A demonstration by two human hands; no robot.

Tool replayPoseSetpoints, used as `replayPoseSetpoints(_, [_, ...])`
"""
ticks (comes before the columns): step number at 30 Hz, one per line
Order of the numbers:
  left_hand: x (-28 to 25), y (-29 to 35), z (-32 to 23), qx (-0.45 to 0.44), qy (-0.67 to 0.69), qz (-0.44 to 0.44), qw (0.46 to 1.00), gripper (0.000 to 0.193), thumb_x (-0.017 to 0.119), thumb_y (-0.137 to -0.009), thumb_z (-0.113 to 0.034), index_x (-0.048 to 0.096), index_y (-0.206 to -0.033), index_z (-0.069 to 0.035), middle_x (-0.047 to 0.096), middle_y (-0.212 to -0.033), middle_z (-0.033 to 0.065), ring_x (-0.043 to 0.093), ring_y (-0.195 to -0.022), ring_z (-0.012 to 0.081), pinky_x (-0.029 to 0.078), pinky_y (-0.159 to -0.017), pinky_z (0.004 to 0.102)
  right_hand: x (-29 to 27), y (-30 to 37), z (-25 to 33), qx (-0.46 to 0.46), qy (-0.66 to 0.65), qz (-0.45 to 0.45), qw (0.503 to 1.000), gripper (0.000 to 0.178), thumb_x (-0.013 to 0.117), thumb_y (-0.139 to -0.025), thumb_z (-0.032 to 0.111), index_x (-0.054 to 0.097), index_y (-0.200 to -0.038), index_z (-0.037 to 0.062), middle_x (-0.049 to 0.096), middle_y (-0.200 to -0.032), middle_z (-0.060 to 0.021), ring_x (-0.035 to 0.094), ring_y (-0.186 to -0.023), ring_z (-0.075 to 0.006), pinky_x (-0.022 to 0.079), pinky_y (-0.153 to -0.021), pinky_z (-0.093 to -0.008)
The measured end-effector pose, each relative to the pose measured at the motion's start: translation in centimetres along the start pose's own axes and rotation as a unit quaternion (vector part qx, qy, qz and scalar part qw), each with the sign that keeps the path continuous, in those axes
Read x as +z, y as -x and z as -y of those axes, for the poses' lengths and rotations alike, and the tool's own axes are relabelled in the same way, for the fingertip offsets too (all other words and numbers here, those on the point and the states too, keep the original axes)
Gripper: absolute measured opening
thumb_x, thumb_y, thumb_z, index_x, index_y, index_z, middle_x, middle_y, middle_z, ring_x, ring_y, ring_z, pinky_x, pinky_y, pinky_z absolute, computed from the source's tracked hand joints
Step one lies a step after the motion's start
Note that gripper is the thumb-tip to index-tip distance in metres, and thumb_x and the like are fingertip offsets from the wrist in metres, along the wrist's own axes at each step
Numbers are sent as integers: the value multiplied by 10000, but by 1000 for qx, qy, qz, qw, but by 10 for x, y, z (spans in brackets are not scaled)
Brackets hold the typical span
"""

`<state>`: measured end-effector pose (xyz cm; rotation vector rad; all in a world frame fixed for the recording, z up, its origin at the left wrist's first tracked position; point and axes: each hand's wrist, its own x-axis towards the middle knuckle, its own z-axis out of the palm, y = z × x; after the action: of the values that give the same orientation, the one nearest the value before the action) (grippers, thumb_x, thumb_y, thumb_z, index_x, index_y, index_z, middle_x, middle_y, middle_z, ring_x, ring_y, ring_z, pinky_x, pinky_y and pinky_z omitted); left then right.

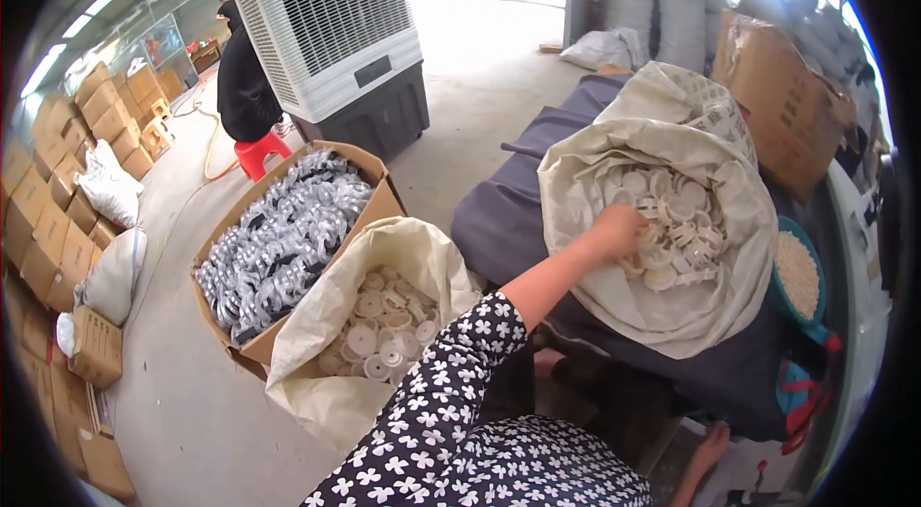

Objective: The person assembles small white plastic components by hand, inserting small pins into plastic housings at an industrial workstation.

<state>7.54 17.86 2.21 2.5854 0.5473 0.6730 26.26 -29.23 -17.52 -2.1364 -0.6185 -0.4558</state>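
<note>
My left hand (619, 232) reaches into an open cream woven sack (576, 171) full of white round plastic parts (676, 205). Its fingers look curled in at the left side of the pile, and the fingertips are hidden among the parts. At the lower right, my right hand (708, 452) is beside a pale, boxy object (743, 459) below the dark-covered surface. Its fingers are drawn together, and what they hold, if anything, is too small to tell. A second cream sack (297, 363), left of my left forearm, holds similar white discs (376, 339).
Beyond the second sack stands a carton (379, 195) of clear-wrapped parts. A large air cooler (336, 27) is behind it, near a person on a red stool (257, 154). A teal bowl (815, 310) of pale pellets sits right of the sack. Stacked cartons (43, 238) line the left.
</note>
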Motion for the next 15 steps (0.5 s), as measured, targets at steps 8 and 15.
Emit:
replayPoseSetpoints(8, [6, -3, 6, 53, 11, -62, 997, 190, 628, -604, -104, 625, -777, -27, 572, -751, 178, 575, -718, 349, 460, -660, 414, 2, -21, 118, 161, -268, 71, 947, 172, 434, -906, 109, 534, -1018, 24, 496, -717, 17, 364, -493, -9, 285, -404, -167])
replayPoseSetpoints(15, [-17, 17, -17, 81, 52, -240, 966, 116, 590, -705, -107, 551, -765, -15, 520, -777, 157, 551, -722, 368, 444, -639, 437, -3, -25, 181, 148, -305, 87, 937, 244, 416, -914, 84, 527, -1123, 26, 477, -707, 15, 389, -525, -15, 326, -449, -158])
